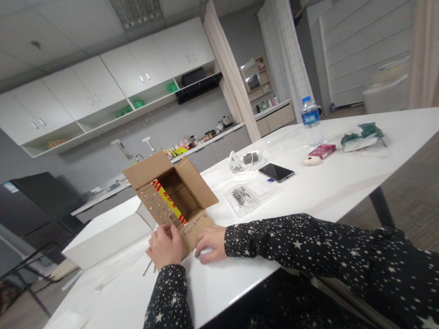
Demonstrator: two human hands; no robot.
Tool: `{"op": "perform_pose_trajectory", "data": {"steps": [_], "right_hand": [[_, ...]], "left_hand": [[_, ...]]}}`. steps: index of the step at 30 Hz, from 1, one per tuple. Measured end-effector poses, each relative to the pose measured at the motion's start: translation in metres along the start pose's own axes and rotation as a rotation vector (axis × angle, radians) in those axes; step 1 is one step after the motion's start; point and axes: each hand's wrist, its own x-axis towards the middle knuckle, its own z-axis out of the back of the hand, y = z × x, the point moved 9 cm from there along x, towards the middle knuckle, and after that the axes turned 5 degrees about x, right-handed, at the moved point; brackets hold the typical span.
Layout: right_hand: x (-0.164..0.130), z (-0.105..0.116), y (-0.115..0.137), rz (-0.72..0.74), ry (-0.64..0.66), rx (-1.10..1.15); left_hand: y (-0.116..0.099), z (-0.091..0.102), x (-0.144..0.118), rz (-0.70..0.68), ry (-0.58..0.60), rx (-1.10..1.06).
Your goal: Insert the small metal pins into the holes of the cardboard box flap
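Close to the near table [331, 192] edge, open brown cardboard box [175, 198], matte, flaps up, red-and-yellow print inside, rows of small metal studs on its front. Left hand [165, 247] curled against box front, right hand [211, 242] flat, fingers spread on the glossy white top just beside it. Behind: white rectangular box [106, 237], black phone [276, 172], clear water bottle [311, 120].

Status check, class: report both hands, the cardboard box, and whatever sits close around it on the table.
Left hand and right hand on open cardboard box. White box beside it.
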Motion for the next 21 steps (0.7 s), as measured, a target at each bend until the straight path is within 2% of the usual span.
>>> {"op": "perform_pose_trajectory", "data": {"steps": [8, 12, 21], "right_hand": [[0.000, 0.006, -0.010, -0.037, -0.046, 0.000], [0.001, 0.005, -0.009, -0.031, -0.044, -0.007], [-0.003, -0.010, 0.017, 0.052, 0.064, -0.072]], "left_hand": [[0.010, 0.005, 0.004, 0.006, -0.091, -0.080], [0.018, 0.003, 0.006, 0.037, -0.093, -0.129], [0.017, 0.004, 0.006, 0.037, -0.103, -0.159]]}}
